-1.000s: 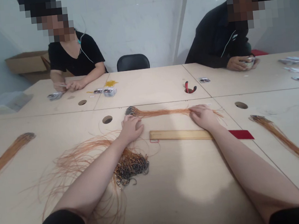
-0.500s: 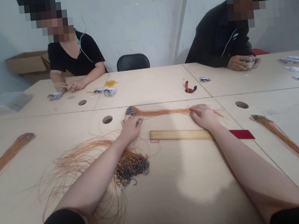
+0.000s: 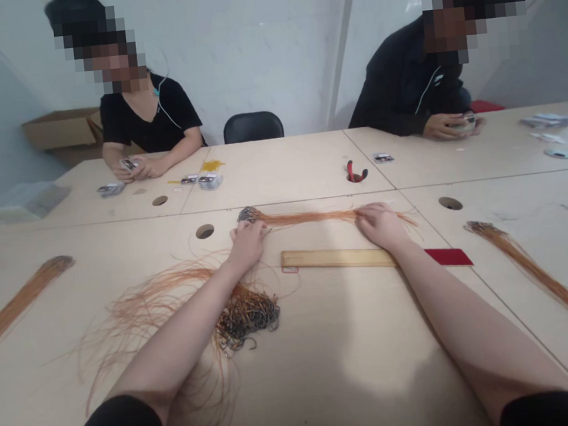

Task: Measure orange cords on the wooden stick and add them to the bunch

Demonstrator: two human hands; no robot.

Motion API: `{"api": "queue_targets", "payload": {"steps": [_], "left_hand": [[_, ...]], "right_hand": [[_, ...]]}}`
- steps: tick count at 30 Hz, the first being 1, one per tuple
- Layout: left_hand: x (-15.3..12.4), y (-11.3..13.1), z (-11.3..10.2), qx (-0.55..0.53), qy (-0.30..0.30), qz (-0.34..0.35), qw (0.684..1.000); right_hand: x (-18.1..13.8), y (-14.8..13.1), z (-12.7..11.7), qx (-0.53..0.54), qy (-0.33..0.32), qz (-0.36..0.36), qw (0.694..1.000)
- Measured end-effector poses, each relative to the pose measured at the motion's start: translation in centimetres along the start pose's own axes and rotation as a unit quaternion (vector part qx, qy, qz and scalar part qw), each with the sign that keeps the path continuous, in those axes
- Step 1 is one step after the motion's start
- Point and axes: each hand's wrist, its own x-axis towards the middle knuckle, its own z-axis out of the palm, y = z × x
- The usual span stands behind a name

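Observation:
A bundle of fish hooks with orange lines (image 3: 309, 216) lies stretched across the table, its dark hooks (image 3: 248, 214) at the left end. My left hand (image 3: 249, 240) is closed in a pinch just below those hooks; its fingers largely hide the hook and line they hold. At the loose right end, my right hand (image 3: 378, 222) has its fingers closed on the orange lines, whose tips stick out past it. A tangled pile of dark hooks (image 3: 248, 317) with loose orange lines lies beneath and beside my left forearm.
A wooden ruler-like strip (image 3: 338, 258) and a red piece (image 3: 449, 257) lie below my right hand. More hook bundles lie at left (image 3: 26, 301) and right (image 3: 530, 266). Red-handled pliers (image 3: 356, 172) rest at a table hole. Two people sit opposite, handling small packs.
My left fingers have drawn slightly closer to the bundle's hook end. My right hand stays at the line ends. The view has shifted a little, and the person at left has raised a small pack.

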Motion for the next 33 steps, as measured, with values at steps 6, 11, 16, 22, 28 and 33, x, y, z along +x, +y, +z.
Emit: {"api": "queue_targets", "payload": {"steps": [6, 11, 16, 22, 28, 33], "left_hand": [[0.9, 0.1, -0.8, -0.003, 0.025, -0.028, 0.999], [2.4, -0.8, -0.3, -0.031, 0.046, -0.075, 0.996], [3.5, -1.9, 0.0, -0.060, 0.064, -0.133, 0.987], [4.3, -2.9, 0.0, -0.051, 0.058, -0.171, 0.982], [4.9, -3.3, -0.2, 0.000, 0.060, -0.178, 0.982], [5.4, -3.6, -0.6, 0.035, 0.056, -0.179, 0.982]], "right_hand": [[0.1, 0.1, 0.0, -0.001, -0.003, -0.008, 1.000], [0.2, 0.0, 0.0, -0.003, -0.001, -0.011, 1.000], [0.1, 0.1, 0.1, -0.003, 0.003, -0.011, 1.000], [0.1, 0.2, 0.3, -0.005, 0.003, -0.014, 1.000], [0.0, 0.6, 0.5, -0.012, -0.004, -0.018, 1.000], [0.1, 0.5, 0.4, -0.006, -0.014, -0.032, 0.999]]}}
